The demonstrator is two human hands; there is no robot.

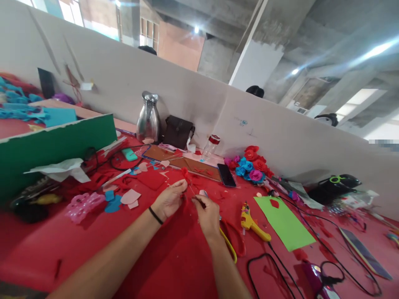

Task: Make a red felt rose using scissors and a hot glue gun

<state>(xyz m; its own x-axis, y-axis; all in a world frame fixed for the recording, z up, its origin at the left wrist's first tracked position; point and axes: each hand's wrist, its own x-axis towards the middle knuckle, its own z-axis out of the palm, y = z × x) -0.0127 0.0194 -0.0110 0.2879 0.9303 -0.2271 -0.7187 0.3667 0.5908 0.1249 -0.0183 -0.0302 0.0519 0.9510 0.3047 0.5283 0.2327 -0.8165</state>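
Over the middle of the red table, my left hand (171, 200) pinches a small red flower (186, 174) that looks like paper or cloth, just above its fingertips. A thin wire stem (191, 189) slants from the flower towards my right hand (207, 214), whose thumb and fingers close on its lower end. Below and right of my right hand lie scissors (231, 245) with red and yellow handles. A yellow glue gun (253, 223) rests farther right, its cord trailing towards me.
A bright green sheet (285, 222) and a purple device (319, 278) with black cords lie to the right. Behind stand a steel jug (149, 118), a glass jar (211, 148), a phone (226, 175) and finished flowers (254, 166). A green board (59, 149) edges the left side.
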